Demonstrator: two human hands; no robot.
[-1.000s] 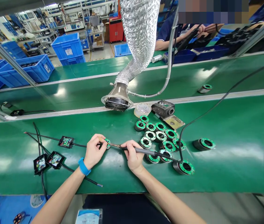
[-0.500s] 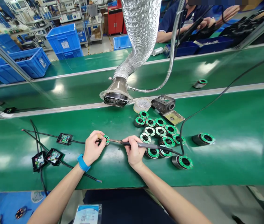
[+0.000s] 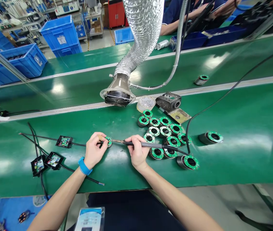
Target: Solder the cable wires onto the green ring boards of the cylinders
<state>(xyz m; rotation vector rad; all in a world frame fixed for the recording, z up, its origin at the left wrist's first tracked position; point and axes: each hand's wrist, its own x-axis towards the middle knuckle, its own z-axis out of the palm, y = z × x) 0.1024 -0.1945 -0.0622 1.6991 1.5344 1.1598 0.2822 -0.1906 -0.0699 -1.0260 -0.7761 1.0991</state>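
Fingers of your left hand (image 3: 94,150) curl against a green-topped ring (image 3: 109,141), exact pinch unclear; your right hand (image 3: 138,154) finger-pinches a soldering iron (image 3: 154,145).

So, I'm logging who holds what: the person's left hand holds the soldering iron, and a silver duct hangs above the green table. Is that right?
Not quite: the head view shows the soldering iron in the right hand, not the left hand. A silver duct does hang above the green table.
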